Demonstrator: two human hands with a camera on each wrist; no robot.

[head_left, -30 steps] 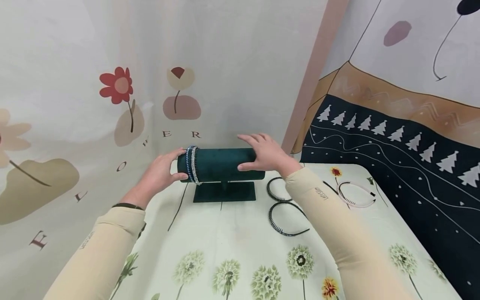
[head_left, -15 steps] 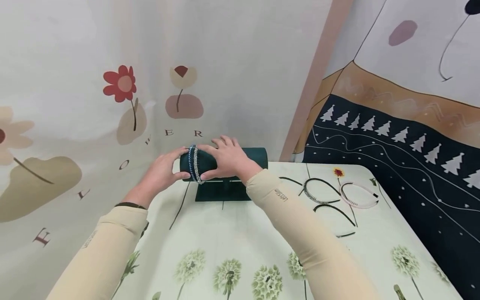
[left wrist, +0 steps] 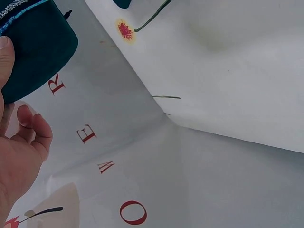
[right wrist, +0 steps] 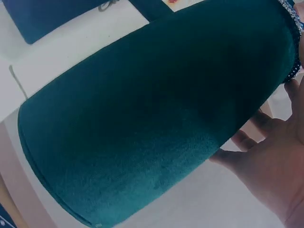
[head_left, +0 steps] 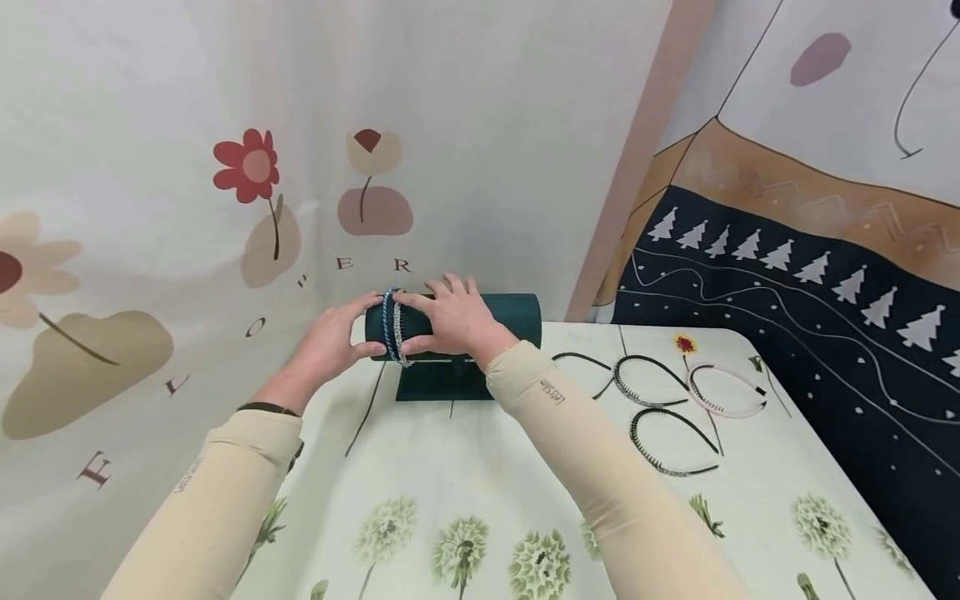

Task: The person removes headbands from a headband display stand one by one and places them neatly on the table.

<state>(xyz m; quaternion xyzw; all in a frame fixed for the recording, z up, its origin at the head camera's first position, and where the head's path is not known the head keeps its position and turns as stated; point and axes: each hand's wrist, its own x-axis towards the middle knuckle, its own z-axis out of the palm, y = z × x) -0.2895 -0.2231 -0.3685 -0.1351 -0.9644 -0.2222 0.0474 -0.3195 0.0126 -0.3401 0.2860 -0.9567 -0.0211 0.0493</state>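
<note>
A dark green velvet display roll (head_left: pixel 519 317) stands on its flat base (head_left: pixel 431 385). Two headbands circle its left part: a blue braided headband (head_left: pixel 387 325) and, just right of it, a silver sparkling headband (head_left: pixel 399 329). My left hand (head_left: pixel 330 343) grips the roll's left end, thumb in front and index finger at the top, tips beside the blue headband. My right hand (head_left: pixel 452 323) reaches over the roll, thumb and index finger holding the silver headband at its edge. In the right wrist view, other fingers (right wrist: pixel 244 141) spread along the far side.
Right of the stand lie several headbands: a black one (head_left: pixel 583 357) partly behind my right sleeve, a dark toothed one (head_left: pixel 633 390), a pink one (head_left: pixel 731 415) and another dark one (head_left: pixel 651 457). A printed cloth covers the table (head_left: pixel 420 462); patterned curtains rise behind.
My right hand has moved left along the roll, from its right end to the silver headband. The left hand keeps its hold. More of the headbands on the table now shows.
</note>
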